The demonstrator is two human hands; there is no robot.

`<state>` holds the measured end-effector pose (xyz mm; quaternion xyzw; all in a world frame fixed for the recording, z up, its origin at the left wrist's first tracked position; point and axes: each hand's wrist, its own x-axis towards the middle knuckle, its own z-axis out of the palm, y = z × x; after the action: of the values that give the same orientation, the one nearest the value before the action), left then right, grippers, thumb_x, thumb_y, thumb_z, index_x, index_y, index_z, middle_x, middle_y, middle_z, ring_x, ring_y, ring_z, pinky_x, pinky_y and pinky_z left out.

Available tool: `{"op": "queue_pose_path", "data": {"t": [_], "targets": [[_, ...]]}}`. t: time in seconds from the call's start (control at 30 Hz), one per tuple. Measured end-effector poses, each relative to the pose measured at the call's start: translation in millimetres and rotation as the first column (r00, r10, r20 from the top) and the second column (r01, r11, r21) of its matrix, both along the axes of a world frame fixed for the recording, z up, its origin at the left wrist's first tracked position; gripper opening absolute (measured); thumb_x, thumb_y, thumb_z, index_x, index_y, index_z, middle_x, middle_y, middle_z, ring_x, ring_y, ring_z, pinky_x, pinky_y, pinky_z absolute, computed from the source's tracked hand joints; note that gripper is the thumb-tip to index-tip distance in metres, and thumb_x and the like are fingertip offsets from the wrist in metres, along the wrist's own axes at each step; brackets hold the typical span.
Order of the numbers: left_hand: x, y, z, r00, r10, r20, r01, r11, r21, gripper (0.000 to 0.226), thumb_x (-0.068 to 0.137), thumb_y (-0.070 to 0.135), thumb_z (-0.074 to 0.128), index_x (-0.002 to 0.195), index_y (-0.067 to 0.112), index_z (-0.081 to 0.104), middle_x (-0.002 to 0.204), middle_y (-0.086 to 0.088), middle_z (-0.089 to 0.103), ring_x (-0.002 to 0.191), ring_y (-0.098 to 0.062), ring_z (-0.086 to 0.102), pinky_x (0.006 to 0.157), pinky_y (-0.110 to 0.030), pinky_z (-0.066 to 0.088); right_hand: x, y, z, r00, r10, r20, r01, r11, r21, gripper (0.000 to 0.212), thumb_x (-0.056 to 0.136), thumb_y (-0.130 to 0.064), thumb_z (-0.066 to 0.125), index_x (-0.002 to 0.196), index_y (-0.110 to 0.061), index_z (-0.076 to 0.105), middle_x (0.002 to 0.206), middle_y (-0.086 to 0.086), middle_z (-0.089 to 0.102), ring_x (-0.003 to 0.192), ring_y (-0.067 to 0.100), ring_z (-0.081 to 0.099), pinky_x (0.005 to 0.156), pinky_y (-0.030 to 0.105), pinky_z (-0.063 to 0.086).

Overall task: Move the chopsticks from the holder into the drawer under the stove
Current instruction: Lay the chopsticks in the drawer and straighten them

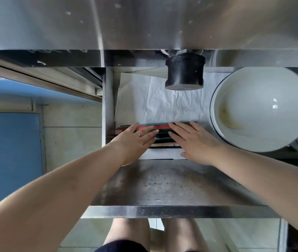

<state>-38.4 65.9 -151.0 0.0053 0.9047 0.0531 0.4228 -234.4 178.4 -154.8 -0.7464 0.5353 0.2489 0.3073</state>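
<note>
Lying flat in the open drawer (108, 99), at its near end on white paper (162, 102), are coloured chopsticks (160, 127). L. hand (135, 140) & r. hand (195, 140) rest on them, fingers spread. White bowl (260, 108) sits in the drawer's right side.

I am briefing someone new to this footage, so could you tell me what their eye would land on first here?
Probably the two bare hands, left hand and right hand, laid flat on a bundle of coloured chopsticks at the near edge of the paper-lined open drawer. Next, the large white bowl at the drawer's right, and the black knob jutting out above.
</note>
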Motion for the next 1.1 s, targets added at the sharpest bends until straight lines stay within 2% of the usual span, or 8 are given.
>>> {"op": "queue_pose_path", "data": {"t": [0.07, 0.23, 0.5, 0.6, 0.73, 0.93, 1.03, 1.1], "targets": [[-2.6, -0.9, 0.5, 0.996, -0.087, 0.036, 0.087, 0.996, -0.006, 0.058, 0.099, 0.022, 0.023, 0.149, 0.013, -0.005, 0.158, -0.007, -0.016, 0.146, -0.025, -0.012, 0.115, -0.051, -0.001, -3.0, 4.2, 0.6, 0.995, 0.073, -0.068, -0.070, 0.996, 0.046, 0.073, 0.093, -0.042, 0.039, 0.148, -0.013, 0.001, 0.159, 0.009, -0.012, 0.146, 0.026, -0.008, 0.116, 0.049, 0.002], [10.3, -4.7, 3.1, 0.985, -0.131, 0.114, 0.136, 0.990, -0.045, 0.059, 0.099, 0.022, 0.022, 0.149, 0.012, -0.006, 0.158, -0.007, -0.018, 0.146, -0.024, -0.013, 0.113, -0.053, -0.003, 1.4, 5.1, 3.1, 0.984, 0.168, -0.053, -0.165, 0.985, 0.057, 0.067, 0.096, -0.036, 0.035, 0.148, -0.012, 0.000, 0.159, 0.008, -0.013, 0.146, 0.027, -0.009, 0.117, 0.051, 0.001], [19.4, -6.3, 6.1, 0.992, 0.083, 0.099, -0.077, 0.995, -0.056, 0.059, 0.098, 0.022, 0.021, 0.149, 0.011, -0.008, 0.158, -0.012, -0.018, 0.145, -0.030, -0.012, 0.114, -0.054, 0.001, 11.3, -12.9, -5.7, 0.981, 0.160, -0.110, -0.161, 0.987, -0.007, 0.065, 0.097, -0.031, 0.030, 0.148, -0.012, -0.005, 0.159, 0.008, -0.011, 0.146, 0.028, -0.009, 0.117, 0.052, -0.002], [15.7, -4.3, 2.6, 0.989, 0.140, 0.049, -0.135, 0.988, -0.078, 0.063, 0.098, 0.025, 0.026, 0.148, 0.011, -0.010, 0.156, -0.014, -0.021, 0.145, -0.033, -0.012, 0.113, -0.054, -0.001, 5.4, -15.2, -7.0, 0.987, 0.123, -0.108, -0.131, 0.989, -0.069, 0.063, 0.097, -0.030, 0.029, 0.148, -0.011, 0.000, 0.160, 0.009, -0.004, 0.146, 0.028, -0.004, 0.116, 0.053, 0.002], [16.8, 1.3, 0.4, 0.981, 0.178, 0.073, -0.174, 0.983, -0.052, 0.065, 0.098, 0.025, 0.029, 0.149, 0.013, -0.010, 0.158, -0.013, -0.018, 0.145, -0.034, -0.009, 0.113, -0.055, 0.001, 5.1, -10.5, -8.9, 0.989, 0.117, -0.093, -0.124, 0.990, -0.073, 0.064, 0.095, -0.031, 0.033, 0.148, -0.011, 0.004, 0.160, 0.009, -0.001, 0.146, 0.028, -0.001, 0.117, 0.053, 0.004], [21.9, 4.9, -0.8, 0.972, 0.206, 0.110, -0.197, 0.976, -0.087, 0.063, 0.098, 0.023, 0.026, 0.148, 0.013, -0.011, 0.157, -0.014, -0.021, 0.145, -0.032, -0.013, 0.112, -0.057, -0.002, 5.6, -7.1, -12.8, 0.994, 0.062, -0.089, -0.072, 0.990, -0.119, 0.064, 0.087, -0.027, 0.051, 0.144, -0.010, 0.028, 0.155, 0.011, 0.026, 0.143, 0.029, 0.023, 0.112, 0.055, 0.019], [22.2, 5.6, -1.0, 0.976, 0.183, 0.118, -0.172, 0.980, -0.096, 0.062, 0.098, 0.022, 0.022, 0.148, 0.013, -0.013, 0.156, -0.015, -0.021, 0.145, -0.034, -0.012, 0.112, -0.057, -0.002, 6.0, -7.3, -13.6, 0.989, 0.118, -0.088, -0.129, 0.983, -0.132, 0.067, 0.085, -0.028, 0.053, 0.144, -0.011, 0.028, 0.155, 0.010, 0.027, 0.142, 0.028, 0.025, 0.112, 0.053, 0.020], [21.0, 4.4, -0.1, 0.972, 0.202, 0.117, -0.188, 0.975, -0.118, 0.065, 0.098, 0.024, 0.025, 0.147, 0.012, -0.015, 0.156, -0.015, -0.022, 0.145, -0.034, -0.011, 0.113, -0.057, -0.001, 5.6, -8.9, -13.0, 0.988, 0.121, -0.100, -0.135, 0.981, -0.138, 0.069, 0.087, -0.031, 0.050, 0.147, -0.011, 0.020, 0.157, 0.009, 0.021, 0.144, 0.027, 0.019, 0.113, 0.053, 0.016]]}}
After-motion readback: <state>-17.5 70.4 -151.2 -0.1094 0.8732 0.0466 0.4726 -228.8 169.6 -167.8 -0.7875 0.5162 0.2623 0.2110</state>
